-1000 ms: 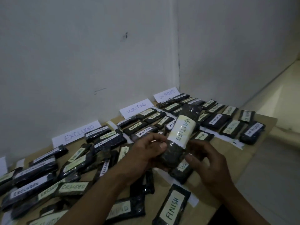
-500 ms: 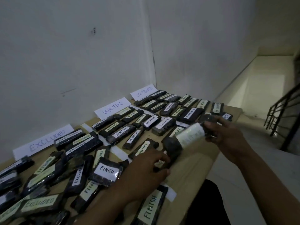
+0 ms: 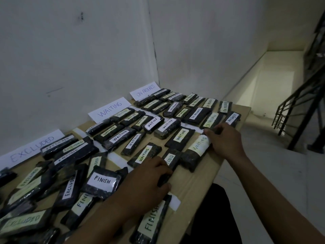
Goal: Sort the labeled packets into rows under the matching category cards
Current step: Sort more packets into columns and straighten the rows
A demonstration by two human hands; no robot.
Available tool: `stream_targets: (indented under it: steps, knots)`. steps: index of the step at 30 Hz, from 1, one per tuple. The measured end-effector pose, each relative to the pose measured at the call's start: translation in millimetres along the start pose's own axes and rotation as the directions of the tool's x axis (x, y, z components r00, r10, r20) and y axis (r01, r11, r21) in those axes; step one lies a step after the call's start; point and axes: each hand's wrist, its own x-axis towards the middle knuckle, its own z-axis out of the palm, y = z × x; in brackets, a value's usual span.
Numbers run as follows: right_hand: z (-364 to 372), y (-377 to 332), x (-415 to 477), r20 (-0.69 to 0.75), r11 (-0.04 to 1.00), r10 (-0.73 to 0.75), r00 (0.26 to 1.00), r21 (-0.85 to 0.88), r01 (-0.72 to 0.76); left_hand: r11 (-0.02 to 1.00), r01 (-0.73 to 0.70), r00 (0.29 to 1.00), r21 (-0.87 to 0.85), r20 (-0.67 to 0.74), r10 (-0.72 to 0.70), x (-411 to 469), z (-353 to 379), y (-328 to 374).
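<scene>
A dark packet labeled WAITING (image 3: 195,152) lies on the wooden table (image 3: 198,182) at the near right end of the WAITING rows. My right hand (image 3: 223,140) still grips its far end. My left hand (image 3: 149,176) rests flat on another WAITING packet (image 3: 169,159) just left of it. White category cards stand against the wall: EXCLUDED (image 3: 31,148), WAITING (image 3: 110,109) and ON PROGRESS (image 3: 145,90). Rows of dark labeled packets lie below each card. FINISH packets (image 3: 102,180) sit near the front.
The table's right edge (image 3: 233,143) drops off to a tiled floor and stairs with a dark railing (image 3: 302,106). EXCLUDED packets (image 3: 22,191) are piled loosely at the left. A white wall corner stands behind the cards.
My right hand lowered the WAITING packet from the air onto the table at the row's end. My left hand slid onto the neighbouring packet. The view turned right.
</scene>
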Motion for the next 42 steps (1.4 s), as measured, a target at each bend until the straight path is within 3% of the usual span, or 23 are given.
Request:
stream_targets:
  steps: [11,14,18,20,24,28,31,36,42]
  knots:
    - [8,-3,-22,-0.149,0.977,-0.167,0.975,-0.161,0.143,0.999,-0.038,0.998,-0.028,-0.049,0.037,-13,-4,-3]
    - [7,-10,-36,-0.128,0.953,-0.26,0.957,-0.197,0.232,0.997,-0.046,0.995,-0.062,-0.094,0.04,-27,-15,-5]
    - [16,-36,-59,0.089,0.863,-0.494,0.865,-0.074,0.5,0.999,0.013,0.987,-0.049,-0.158,-0.021,-62,-31,-15]
    - [24,-56,-74,0.245,0.825,-0.555,0.795,0.036,0.564,0.997,0.074,0.979,-0.019,-0.189,-0.077,-85,-39,-24]
    - [48,-95,-100,0.567,0.778,-0.557,0.607,0.099,0.621,0.97,0.237,0.93,-0.047,-0.277,-0.241,-134,-56,-48]
    - [75,-123,-117,0.755,0.704,-0.5,0.424,0.069,0.707,0.912,0.403,0.866,-0.082,-0.289,-0.409,-172,-66,-72]
    - [92,-135,-124,0.814,0.712,-0.458,0.356,0.096,0.696,0.88,0.471,0.836,-0.059,-0.288,-0.466,-183,-65,-80]
    - [105,-142,-130,0.812,0.788,-0.457,0.363,0.18,0.589,0.863,0.504,0.812,-0.028,-0.324,-0.485,-183,-52,-86]
    - [115,-144,-144,0.808,0.85,-0.504,0.306,0.4,0.343,0.849,0.473,0.768,-0.235,-0.363,-0.528,-183,-55,-84]
